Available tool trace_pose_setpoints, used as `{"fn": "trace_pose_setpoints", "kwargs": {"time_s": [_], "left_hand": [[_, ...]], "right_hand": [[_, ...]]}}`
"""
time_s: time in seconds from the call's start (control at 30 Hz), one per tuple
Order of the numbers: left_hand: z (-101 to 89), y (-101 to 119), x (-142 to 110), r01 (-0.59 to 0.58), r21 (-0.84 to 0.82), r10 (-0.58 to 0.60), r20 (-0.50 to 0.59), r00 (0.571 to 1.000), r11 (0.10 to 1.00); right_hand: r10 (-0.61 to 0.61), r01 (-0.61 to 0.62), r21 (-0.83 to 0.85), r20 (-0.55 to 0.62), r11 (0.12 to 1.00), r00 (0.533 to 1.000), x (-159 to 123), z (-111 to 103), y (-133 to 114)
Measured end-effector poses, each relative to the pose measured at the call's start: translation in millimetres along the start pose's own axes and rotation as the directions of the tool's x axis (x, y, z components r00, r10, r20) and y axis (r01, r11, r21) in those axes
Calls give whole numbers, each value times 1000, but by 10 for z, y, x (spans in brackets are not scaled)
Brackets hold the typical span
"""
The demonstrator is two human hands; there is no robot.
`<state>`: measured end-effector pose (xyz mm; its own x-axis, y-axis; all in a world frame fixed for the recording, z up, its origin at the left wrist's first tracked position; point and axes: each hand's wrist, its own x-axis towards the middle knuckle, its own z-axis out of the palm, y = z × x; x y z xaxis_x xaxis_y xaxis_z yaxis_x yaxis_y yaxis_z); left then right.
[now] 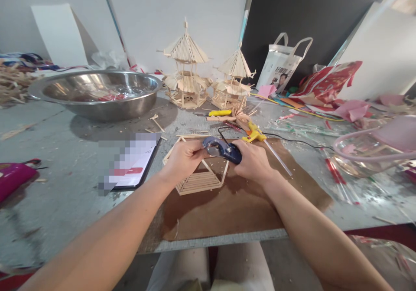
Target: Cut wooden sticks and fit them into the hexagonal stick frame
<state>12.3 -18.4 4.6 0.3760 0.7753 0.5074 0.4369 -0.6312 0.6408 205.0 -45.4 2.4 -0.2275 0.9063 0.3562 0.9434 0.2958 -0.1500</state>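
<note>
My right hand is closed around a dark blue cutter tool with a metal head. My left hand is curled, its fingertips pinched at the tool's head; what they pinch is too small to make out. Both hands hover over a flat hexagonal frame of wooden sticks, partly filled with slats, lying on a brown board. A yellow glue gun with a black cord lies just behind my right hand.
A large steel bowl stands at the back left. Two stick pagoda models stand behind the board. A phone lies left of my hands. Bags, pink papers and a clear container crowd the right.
</note>
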Motion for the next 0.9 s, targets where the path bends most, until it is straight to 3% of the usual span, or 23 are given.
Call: {"fn": "trace_pose_setpoints", "kwargs": {"time_s": [0.47, 0.7, 0.9], "left_hand": [[51, 33, 8, -7, -8, 7, 20, 1000, 1000], [43, 86, 7, 138, -104, -132, 66, 989, 985], [60, 71, -8, 191, -134, -182, 81, 980, 972]], "right_hand": [[82, -82, -54, 1, 995, 997, 5, 30, -55], [145, -145, 12, -96, 989, 985, 35, 38, 43], [72, -52, 156, -125, 986, 990, 12, 37, 101]]}}
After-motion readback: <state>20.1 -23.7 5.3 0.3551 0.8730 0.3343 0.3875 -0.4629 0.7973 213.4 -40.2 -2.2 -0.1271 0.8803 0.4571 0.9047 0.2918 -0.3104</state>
